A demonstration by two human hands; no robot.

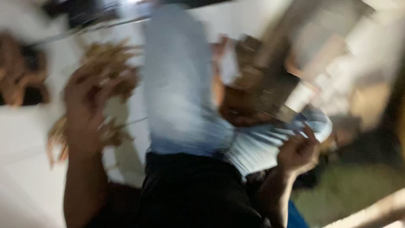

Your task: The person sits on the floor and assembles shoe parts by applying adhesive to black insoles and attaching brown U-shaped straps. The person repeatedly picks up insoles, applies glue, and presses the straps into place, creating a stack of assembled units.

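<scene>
The view is badly blurred by motion. A long pale blue cloth [181, 88] runs up the middle, over something black [190, 190] at the bottom. My right hand [298, 153] grips a bunched end of that cloth at the right. My left hand [86, 109] is raised at the left with its fingers apart, in front of a tan, straw-like bundle [112, 63]; whether it touches the bundle cannot be told.
A white surface [25, 139] lies at the left. Brown and dark objects [257, 84] sit right of the cloth, too blurred to name. A dark brown shape [21, 76] is at the far left edge.
</scene>
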